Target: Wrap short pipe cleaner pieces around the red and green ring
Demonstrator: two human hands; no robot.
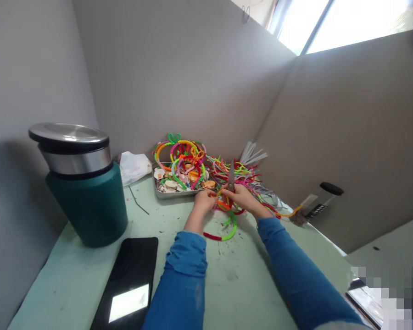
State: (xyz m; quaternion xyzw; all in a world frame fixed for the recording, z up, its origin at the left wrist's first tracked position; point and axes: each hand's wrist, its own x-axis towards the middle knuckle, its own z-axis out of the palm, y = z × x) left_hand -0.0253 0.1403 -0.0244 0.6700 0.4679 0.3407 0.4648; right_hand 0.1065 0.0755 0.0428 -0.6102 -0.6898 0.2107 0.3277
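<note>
Over the middle of the table, my left hand (205,202) is closed, its fingertips pinching a yellow-orange pipe cleaner (220,193). Close by on the right, my right hand (243,198) is closed around a pair of scissors (231,178), whose blades point up and away from me. The thumb and finger of this hand also meet near the yellow-orange strand; whether they grip it is hard to see. Beneath both hands lies a curved headband (233,229) wrapped in green and red pipe cleaner. Orange and red pieces beside it are partly hidden by my fingers.
Behind my hands, a metal tray (172,195) holds seashells and colourful wrapped headbands. Loose pipe cleaners (241,173) pile up to its right, near white sticks (250,153). A green jar (89,201), a phone (131,263) and a clear container (318,201) stand or lie around.
</note>
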